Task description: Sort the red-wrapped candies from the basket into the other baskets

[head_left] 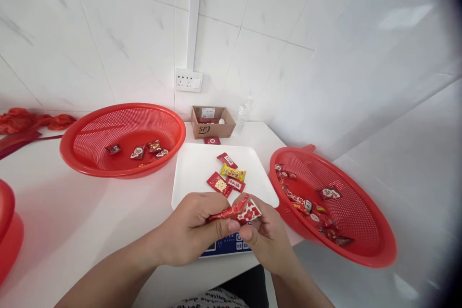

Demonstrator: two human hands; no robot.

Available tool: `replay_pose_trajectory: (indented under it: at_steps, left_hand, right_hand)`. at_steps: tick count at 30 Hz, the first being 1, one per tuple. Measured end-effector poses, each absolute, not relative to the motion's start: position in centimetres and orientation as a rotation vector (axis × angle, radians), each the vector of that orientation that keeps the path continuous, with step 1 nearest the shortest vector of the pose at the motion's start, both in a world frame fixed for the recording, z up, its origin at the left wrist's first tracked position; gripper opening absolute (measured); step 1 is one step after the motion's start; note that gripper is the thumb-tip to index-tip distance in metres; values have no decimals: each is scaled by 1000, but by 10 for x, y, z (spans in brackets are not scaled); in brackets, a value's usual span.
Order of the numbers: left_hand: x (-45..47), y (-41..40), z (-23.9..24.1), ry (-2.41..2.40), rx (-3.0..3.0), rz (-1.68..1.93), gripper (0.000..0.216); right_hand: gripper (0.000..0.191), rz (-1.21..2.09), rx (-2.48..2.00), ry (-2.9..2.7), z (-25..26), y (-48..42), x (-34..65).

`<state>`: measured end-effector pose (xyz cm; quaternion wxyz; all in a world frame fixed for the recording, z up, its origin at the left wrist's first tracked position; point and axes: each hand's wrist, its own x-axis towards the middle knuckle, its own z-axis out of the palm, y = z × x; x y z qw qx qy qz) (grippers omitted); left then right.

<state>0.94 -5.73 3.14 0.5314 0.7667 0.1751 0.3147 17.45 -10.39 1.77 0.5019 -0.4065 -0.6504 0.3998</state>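
Both hands meet over the near edge of a white scale tray [195, 173]. My left hand [191, 231] and my right hand [265, 236] are both closed on a small red packet with white flower print [240, 211], pinched between thumbs and fingers. Several wrapped candies lie on the tray, among them a yellow one [233, 172] and red ones [219, 184]. The blue front panel of the scale [225, 245] shows under my hands.
A red mesh basket [122, 137] with a few candies stands at the left. Another red basket [332, 207] with several candies overhangs the table's right edge. A cardboard box [212, 122] sits by the wall. Red cloth [25, 122] lies far left.
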Motion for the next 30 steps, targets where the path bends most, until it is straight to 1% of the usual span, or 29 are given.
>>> replay_pose_trajectory:
  at_steps: [5,11,17,19,21,26,28,30]
  left_hand:
    - [12,-59,30,397,1855,699,28]
    - [19,-60,23,501,1965,696,34]
    - [19,-58,21,486,1800,737,44]
    - [19,-57,21,427,1772,715,44]
    - [20,-56,20,420,1742,671,42]
    - [22,-54,21,496,1663,593,38]
    - [20,-52,23,502,1676,649,34]
    - [16,-49,24,565,1686,796,30]
  right_hand:
    - [39,988,-883,-1601,20,-102,169]
    - [45,867,-944,-1537,11,-103,163]
    - [33,840,-1039,-1503,12,-103,163]
    - [28,844,-1013,-1523,12,-102,163]
    - [27,864,-1012,-1516,10,-102,163]
    - [42,897,-1100,-1452,3,-101,167]
    - [51,891,-1124,-1545,6,-98,175]
    - [59,821,-1159,-1628,10,-88,185]
